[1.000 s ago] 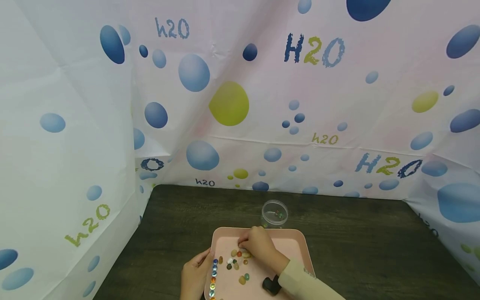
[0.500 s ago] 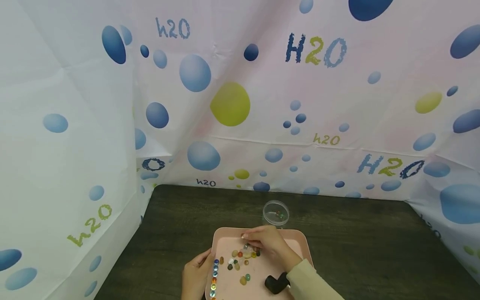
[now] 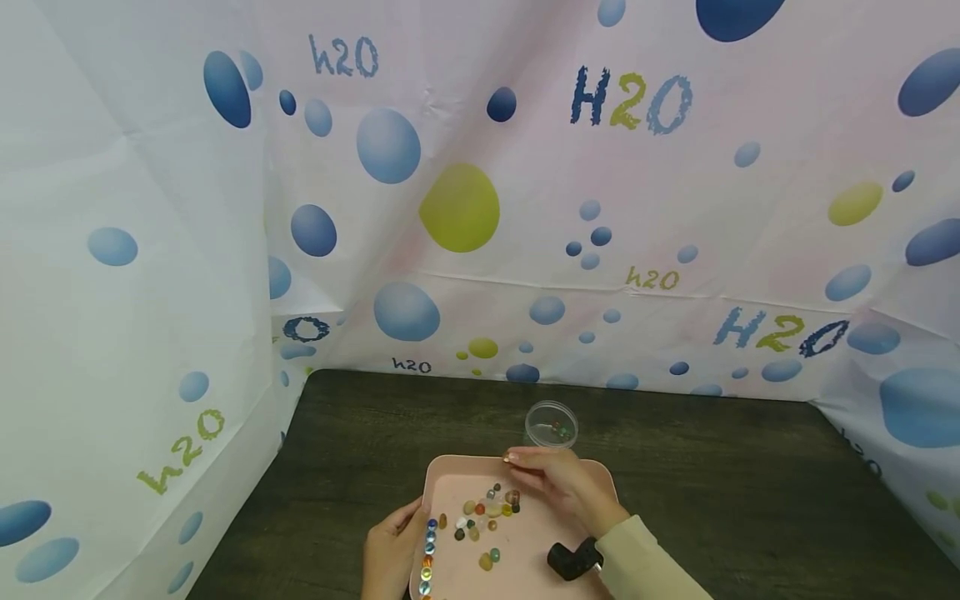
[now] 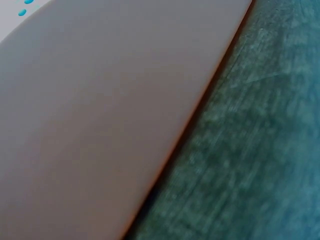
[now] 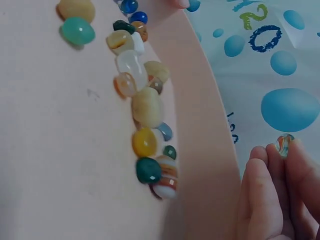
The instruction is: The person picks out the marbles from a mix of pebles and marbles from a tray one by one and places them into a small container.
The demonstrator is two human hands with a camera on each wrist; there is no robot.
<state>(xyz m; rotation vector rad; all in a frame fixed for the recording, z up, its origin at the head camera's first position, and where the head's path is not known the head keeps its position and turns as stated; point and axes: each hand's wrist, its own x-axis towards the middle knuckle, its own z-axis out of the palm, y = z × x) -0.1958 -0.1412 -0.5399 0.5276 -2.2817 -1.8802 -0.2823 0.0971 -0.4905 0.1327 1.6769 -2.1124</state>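
My left hand holds the left rim of a pale pink tray; in the left wrist view only the blurred pink tray wall shows, no fingers. Over the tray's far edge, my right hand pinches a small clear glass marble with orange and green swirls between thumb and fingertips. A line of glass marbles runs along the tray's left side. Polished stones in cream, yellow, green and striped brown lie loosely grouped in the middle of the tray.
A round clear plastic jar with a few marbles inside stands just behind the tray. A black angled object appears by the right wrist, above the tray. The dark wooden table backs onto a white printed sheet.
The right hand has lifted from among the stones and moved right, toward the jar, with the marble in its fingertips. The left hand stays on the rim.
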